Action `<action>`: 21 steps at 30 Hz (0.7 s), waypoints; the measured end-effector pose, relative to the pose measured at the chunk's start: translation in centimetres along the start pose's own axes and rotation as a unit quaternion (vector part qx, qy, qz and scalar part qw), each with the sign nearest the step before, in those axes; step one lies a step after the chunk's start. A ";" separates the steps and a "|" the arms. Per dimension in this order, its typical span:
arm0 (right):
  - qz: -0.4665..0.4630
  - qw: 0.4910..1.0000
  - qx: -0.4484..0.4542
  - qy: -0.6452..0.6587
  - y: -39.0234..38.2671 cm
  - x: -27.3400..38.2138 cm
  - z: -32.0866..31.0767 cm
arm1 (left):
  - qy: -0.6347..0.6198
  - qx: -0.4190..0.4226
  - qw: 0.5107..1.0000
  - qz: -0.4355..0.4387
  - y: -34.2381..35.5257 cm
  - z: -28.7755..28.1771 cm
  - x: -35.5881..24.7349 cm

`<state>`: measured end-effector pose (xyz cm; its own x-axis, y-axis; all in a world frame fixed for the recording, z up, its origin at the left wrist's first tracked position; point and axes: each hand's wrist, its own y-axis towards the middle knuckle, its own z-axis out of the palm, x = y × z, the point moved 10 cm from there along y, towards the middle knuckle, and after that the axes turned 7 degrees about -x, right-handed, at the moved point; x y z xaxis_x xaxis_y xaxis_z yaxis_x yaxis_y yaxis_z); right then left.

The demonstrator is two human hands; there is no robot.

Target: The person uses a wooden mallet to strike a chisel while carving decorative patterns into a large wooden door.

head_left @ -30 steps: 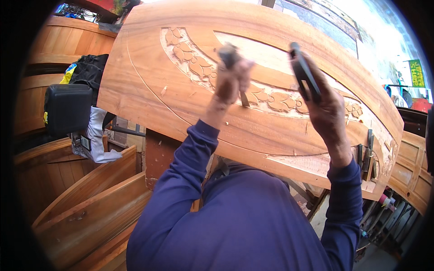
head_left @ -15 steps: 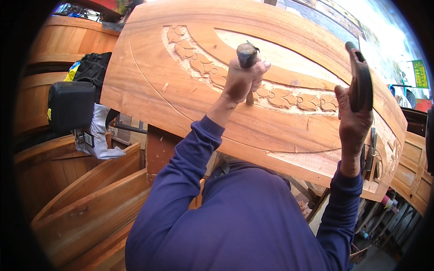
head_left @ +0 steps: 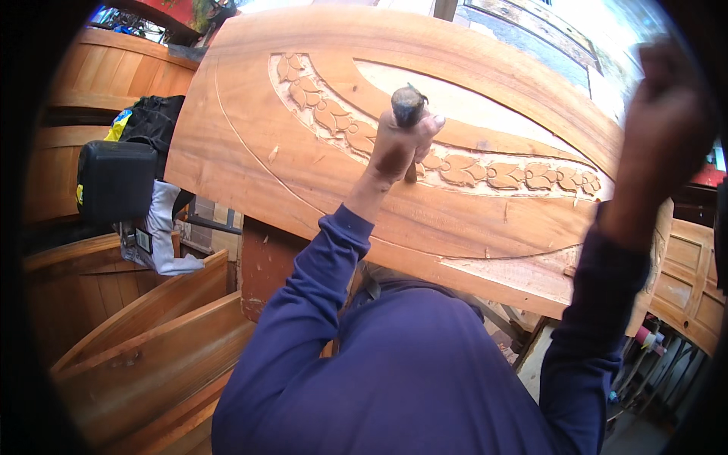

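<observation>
A large wooden panel [head_left: 303,178] lies in front of me, with a curved band of carved leaves and flowers [head_left: 460,171] across it. My left hand [head_left: 394,152] is closed around a chisel [head_left: 408,108], whose dark, worn handle end points up. Its blade comes down below the fist onto the near edge of the carved band. Raised at the far right, my right hand [head_left: 667,125] is closed and smeared by motion. The dark wooden mallet it held a moment earlier is hardly visible now, blurred near the picture's rim.
Pale chips are scattered on the panel. To the left are a black case [head_left: 120,180], a dark bag [head_left: 155,125] and a white cloth [head_left: 167,227]. Long wooden boards [head_left: 159,341] stand at the lower left. Another panelled wooden piece [head_left: 686,280] leans at the right.
My right hand has swung up and outward to the right, away from the panel. The left hand and chisel have shifted very slightly left in the picture, together with the panel.
</observation>
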<state>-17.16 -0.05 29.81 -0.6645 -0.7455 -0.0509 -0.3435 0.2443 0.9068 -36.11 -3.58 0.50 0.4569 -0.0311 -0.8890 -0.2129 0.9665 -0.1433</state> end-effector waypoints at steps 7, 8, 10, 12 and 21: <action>0.124 0.929 0.194 0.289 -9.3 6.3 8.3 | 0.018 0.021 1.000 0.007 -0.7 -0.4 1.1; 0.130 0.928 0.169 0.305 -9.2 6.3 8.2 | 0.007 0.008 1.000 0.011 -0.6 -0.7 1.2; 0.108 0.919 0.251 0.285 -11.1 7.3 9.7 | -0.010 -0.015 1.000 0.012 -0.7 -0.8 1.1; 0.108 0.906 0.325 0.248 -13.5 7.1 10.8 | -0.026 0.007 0.999 0.023 -0.1 -1.2 1.1; 0.362 0.858 0.182 0.315 -17.9 -0.4 6.2 | -0.031 -0.041 0.999 0.008 0.5 -1.9 0.1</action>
<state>-14.83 -0.28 11.06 -0.3398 -0.4764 0.8109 -0.2525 0.8768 0.4092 -37.85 -3.59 -0.46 0.5050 0.0027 -0.8631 -0.2895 0.9426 -0.1664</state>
